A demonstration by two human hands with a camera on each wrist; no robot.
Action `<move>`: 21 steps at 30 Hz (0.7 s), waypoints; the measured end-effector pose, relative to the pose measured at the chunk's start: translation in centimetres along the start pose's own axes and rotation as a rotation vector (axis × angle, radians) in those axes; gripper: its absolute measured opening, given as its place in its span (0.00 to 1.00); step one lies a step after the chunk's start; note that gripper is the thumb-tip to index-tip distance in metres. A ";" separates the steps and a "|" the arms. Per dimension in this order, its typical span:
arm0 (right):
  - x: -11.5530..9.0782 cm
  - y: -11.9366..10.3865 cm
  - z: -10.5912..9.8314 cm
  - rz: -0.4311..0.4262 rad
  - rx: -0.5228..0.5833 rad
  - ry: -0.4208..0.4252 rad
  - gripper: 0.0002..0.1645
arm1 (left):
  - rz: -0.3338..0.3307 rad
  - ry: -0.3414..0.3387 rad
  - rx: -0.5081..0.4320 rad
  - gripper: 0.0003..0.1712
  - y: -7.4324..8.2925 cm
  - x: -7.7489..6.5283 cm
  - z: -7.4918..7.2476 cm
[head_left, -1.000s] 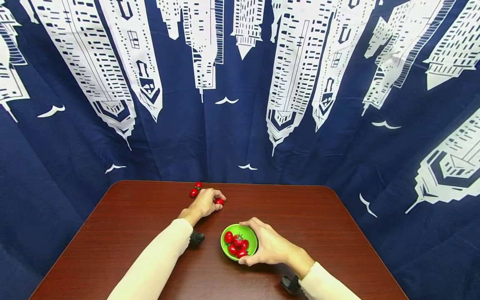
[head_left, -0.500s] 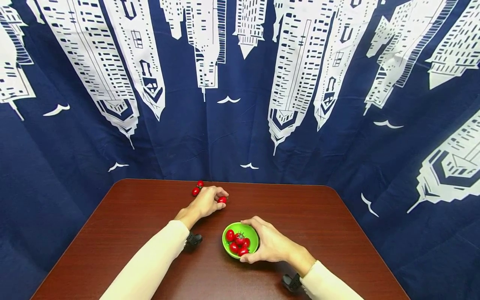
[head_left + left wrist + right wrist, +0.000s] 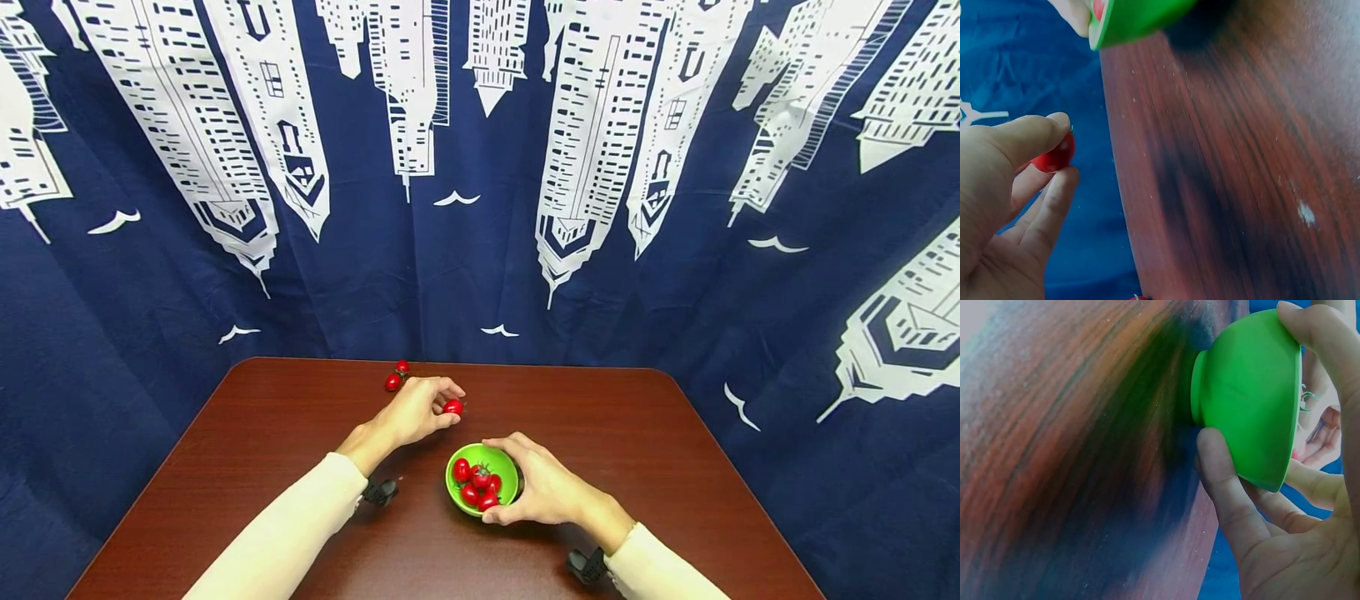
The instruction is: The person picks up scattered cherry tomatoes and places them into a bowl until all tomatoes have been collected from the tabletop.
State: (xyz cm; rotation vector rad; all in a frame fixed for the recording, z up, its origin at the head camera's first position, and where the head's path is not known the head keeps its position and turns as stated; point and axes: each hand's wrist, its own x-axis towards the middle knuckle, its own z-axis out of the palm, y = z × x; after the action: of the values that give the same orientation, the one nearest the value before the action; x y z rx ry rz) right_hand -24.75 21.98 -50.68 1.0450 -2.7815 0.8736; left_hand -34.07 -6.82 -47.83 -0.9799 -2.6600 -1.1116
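Between the thumb and fingertips of my left hand [image 3: 411, 411] is a small red cherry tomato [image 3: 452, 407], held off the table behind the bowl. The left wrist view shows this tomato [image 3: 1056, 155] pinched, with a bit of green stem. My right hand [image 3: 546, 488] grips a green bowl [image 3: 501, 461] from its right side, thumb at the near rim and fingers around the far side. Several cherry tomatoes [image 3: 481, 477] lie in the bowl, some with green stems. In the right wrist view, a fingertip [image 3: 1215, 453] presses under the bowl's outer wall [image 3: 1250, 394], close to its foot.
Two more cherry tomatoes [image 3: 393, 382] lie at the back left of the brown wooden table [image 3: 600, 425], beyond my left hand. A dark blue curtain [image 3: 450, 275] with white buildings hangs behind the table's back edge. Black cameras [image 3: 587, 567] are strapped to both wrists.
My left hand has lifted its tomato and moved it right, then nearer to the bowl. My right hand and the bowl have stayed almost where they were.
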 end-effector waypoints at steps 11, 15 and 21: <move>0.1 0.0 -0.2 0.007 0.005 0.008 0.61 | 0.076 -0.026 -0.007 0.21 2.2 -0.9 -0.2; 0.1 0.0 -0.3 0.000 0.014 0.012 0.59 | 0.117 -0.041 -0.006 0.21 3.1 -1.2 -0.2; 0.2 0.2 -0.2 -0.002 0.016 0.006 0.58 | 0.171 -0.068 0.009 0.20 4.1 -1.5 0.1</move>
State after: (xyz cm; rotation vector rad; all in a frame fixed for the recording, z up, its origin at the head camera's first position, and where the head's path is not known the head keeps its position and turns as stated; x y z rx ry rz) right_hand -25.06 22.10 -50.55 1.0462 -2.7729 0.8979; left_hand -30.39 -5.41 -45.89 -1.2377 -2.5702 -1.0478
